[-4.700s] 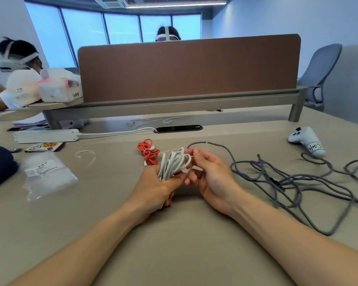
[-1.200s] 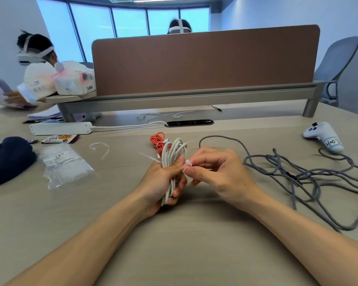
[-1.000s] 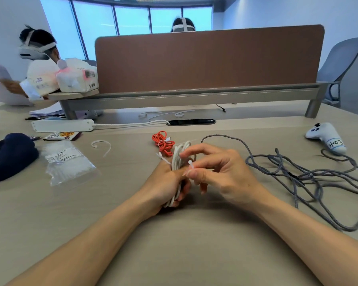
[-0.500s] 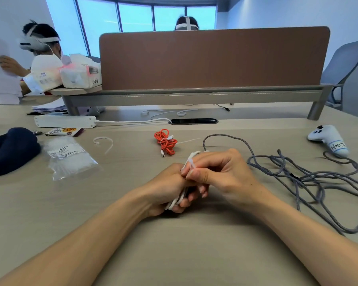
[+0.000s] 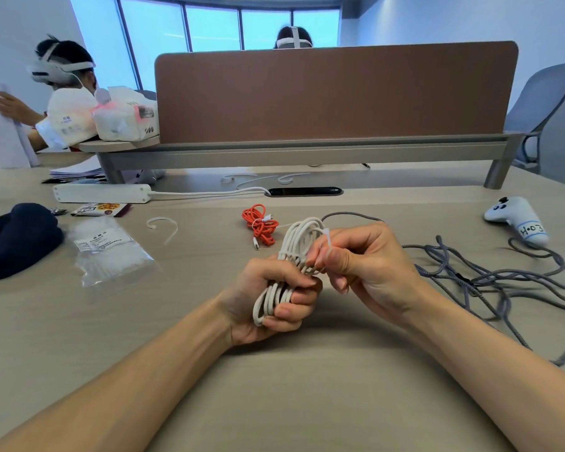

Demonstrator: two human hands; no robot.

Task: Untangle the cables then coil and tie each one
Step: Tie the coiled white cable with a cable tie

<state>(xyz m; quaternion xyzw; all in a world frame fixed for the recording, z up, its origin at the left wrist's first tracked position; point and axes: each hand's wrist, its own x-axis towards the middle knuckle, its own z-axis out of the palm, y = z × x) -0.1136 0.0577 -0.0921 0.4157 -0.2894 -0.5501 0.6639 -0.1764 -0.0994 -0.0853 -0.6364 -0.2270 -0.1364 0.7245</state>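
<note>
My left hand (image 5: 268, 295) grips a coiled white cable (image 5: 296, 243) upright above the desk, its loops sticking out above and below my fist. My right hand (image 5: 366, 259) pinches a thin white zip tie (image 5: 328, 240) that runs around the coil near its middle. An orange cable (image 5: 260, 225), coiled and tied, lies on the desk just behind the hands. A long grey braided cable (image 5: 490, 282) sprawls in loose tangled loops on the desk to the right.
A clear bag of zip ties (image 5: 106, 252) and a loose zip tie (image 5: 163, 225) lie at left, beside a dark cloth bundle (image 5: 13, 239). A white power strip (image 5: 101, 193) and a brown divider (image 5: 336, 93) stand behind. A white controller (image 5: 516, 220) lies at right. Two other people sit beyond.
The coil has been lifted back upright from its tilted, covered position. My right hand has drawn off the coil to the right, pinching the tie's tail.
</note>
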